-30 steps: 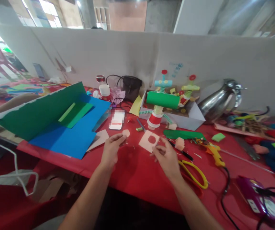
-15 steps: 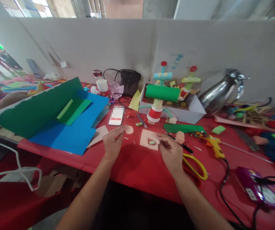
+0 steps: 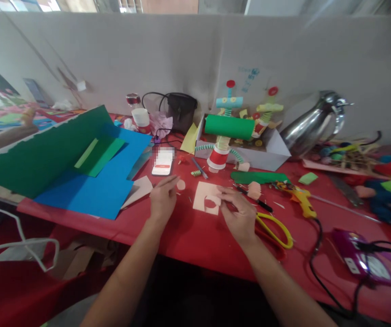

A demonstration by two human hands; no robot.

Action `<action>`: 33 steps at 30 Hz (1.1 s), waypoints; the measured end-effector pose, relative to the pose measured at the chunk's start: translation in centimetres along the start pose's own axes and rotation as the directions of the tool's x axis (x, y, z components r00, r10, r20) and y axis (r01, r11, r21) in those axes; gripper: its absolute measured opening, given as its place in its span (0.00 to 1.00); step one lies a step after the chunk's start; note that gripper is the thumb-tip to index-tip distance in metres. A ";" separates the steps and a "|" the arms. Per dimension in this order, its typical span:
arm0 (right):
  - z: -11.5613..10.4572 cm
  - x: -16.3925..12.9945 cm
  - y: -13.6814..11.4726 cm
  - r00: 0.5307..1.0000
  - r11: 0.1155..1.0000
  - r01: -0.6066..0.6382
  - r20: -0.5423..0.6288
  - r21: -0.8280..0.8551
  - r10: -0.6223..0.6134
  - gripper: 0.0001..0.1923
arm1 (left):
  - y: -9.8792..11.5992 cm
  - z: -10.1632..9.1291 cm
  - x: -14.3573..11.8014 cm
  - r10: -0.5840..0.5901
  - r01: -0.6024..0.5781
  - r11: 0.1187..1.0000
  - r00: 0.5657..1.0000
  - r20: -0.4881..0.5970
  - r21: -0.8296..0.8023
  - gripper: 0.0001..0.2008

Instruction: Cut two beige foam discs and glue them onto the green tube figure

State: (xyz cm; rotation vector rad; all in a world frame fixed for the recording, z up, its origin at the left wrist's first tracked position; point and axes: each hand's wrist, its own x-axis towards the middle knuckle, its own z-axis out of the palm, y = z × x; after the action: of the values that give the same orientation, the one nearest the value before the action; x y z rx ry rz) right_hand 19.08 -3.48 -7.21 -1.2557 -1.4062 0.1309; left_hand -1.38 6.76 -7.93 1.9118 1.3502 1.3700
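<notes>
Craft bench, both hands at its middle.
The left hand (image 3: 163, 202) rests just left of a small pink paper disc (image 3: 180, 185); the right hand (image 3: 238, 213) touches the square pink card with a round hole (image 3: 206, 200). Yellow-handled scissors (image 3: 273, 226) lie right of it, a white smartphone (image 3: 163, 162) behind, the yellow glue gun (image 3: 300, 202) farther right.
</notes>
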 end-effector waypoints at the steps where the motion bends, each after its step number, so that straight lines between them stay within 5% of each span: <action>1: 0.0 0.0 0.0 1.000 1.000 -0.001 0.004 -0.003 0.001 0.09 | 0.0 0.1 0.1 -0.042 0.042 0.999 0.999 0.030 0.020 0.15; 4: 0.0 -0.1 0.1 1.000 1.000 -0.004 0.030 -0.008 0.004 0.10 | 0.7 -0.1 -0.3 -0.213 0.217 0.970 0.976 0.050 -0.112 0.15; 6: 0.1 -0.2 0.1 0.998 1.000 0.005 0.070 -0.003 -0.005 0.11 | 1.9 -0.2 -0.9 -0.351 0.402 0.850 0.914 0.202 -0.341 0.20; 9: 0.1 -0.3 0.0 0.989 0.999 0.042 0.141 0.019 -0.044 0.12 | 3.8 -0.1 -2.3 -0.344 0.632 0.586 0.761 0.550 -0.507 0.27; 12: 0.1 -0.3 -0.4 0.985 0.999 0.001 0.175 0.050 -0.010 0.13 | 5.0 0.3 -3.5 -0.339 0.654 0.512 0.749 0.569 -0.557 0.22; 15: 0.2 -0.1 -0.6 0.965 0.971 -0.196 0.201 0.138 0.166 0.08 | 5.3 0.5 -4.2 -0.388 0.623 0.541 0.781 0.490 -0.565 0.20; 20: 1.2 -0.1 -0.1 0.811 0.757 -0.562 0.403 0.333 0.425 0.10 | 5.2 0.2 -4.7 -0.371 0.600 0.605 0.794 0.481 -0.523 0.19; 26: 1.0 -0.3 -0.3 0.823 0.807 -0.516 0.428 0.287 0.374 0.06 | 5.0 -0.4 -4.4 -0.339 0.541 0.707 0.825 0.453 -0.456 0.10; 33: 0.8 -0.1 -1.0 0.799 0.826 -0.473 0.544 0.305 0.257 0.10 | 5.0 -2.2 -3.5 -0.224 0.525 0.781 0.740 0.634 -0.338 0.08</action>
State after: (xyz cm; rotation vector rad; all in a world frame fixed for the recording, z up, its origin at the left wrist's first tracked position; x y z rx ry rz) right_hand 17.88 -3.53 -6.80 -1.1490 -1.4113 1.0478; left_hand -1.18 1.10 -4.82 1.3982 0.9007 0.7391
